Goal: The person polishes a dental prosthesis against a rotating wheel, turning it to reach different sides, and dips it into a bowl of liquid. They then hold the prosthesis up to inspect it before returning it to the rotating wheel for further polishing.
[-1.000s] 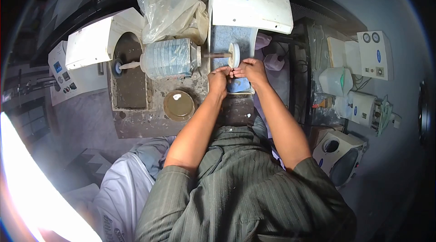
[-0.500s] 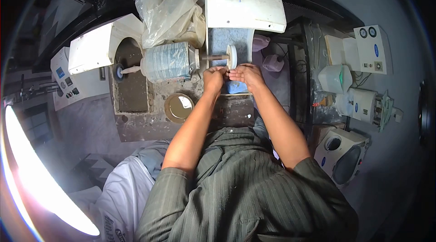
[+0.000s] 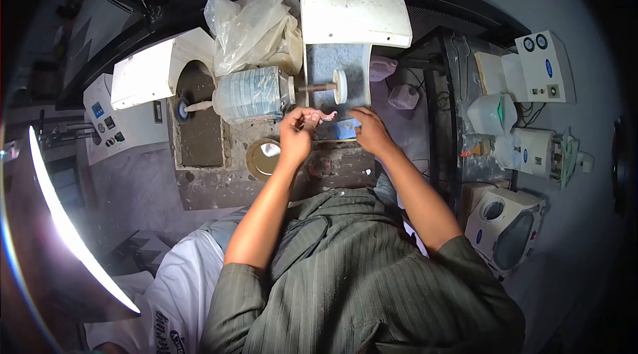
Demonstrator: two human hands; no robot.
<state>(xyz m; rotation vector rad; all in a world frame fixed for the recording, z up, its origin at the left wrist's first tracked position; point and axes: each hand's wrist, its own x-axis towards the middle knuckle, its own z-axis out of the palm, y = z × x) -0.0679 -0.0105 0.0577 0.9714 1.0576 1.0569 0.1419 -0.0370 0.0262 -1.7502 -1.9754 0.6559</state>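
Between the thumb and fingers of my left hand is a small, curved pink denture, its end pointing right. It is held below the white polishing wheel, apart from it. My right hand is to the right of the denture, fingers bent but apart, with nothing seen in it. Near its thumb, a blue block lies at the front of the blue-grey tray. The wheel sits on the shaft of a plastic-wrapped polishing motor.
A round bowl stands left of my left forearm. A second small wheel is on the motor's left end, under a white hood. Another white hood covers the tray's back. A person in a white shirt is at lower left.
My hands have come away from the wheel and moved apart. The left hand has shifted left and down with the denture, which now shows; the right hand has dropped slightly and let go.
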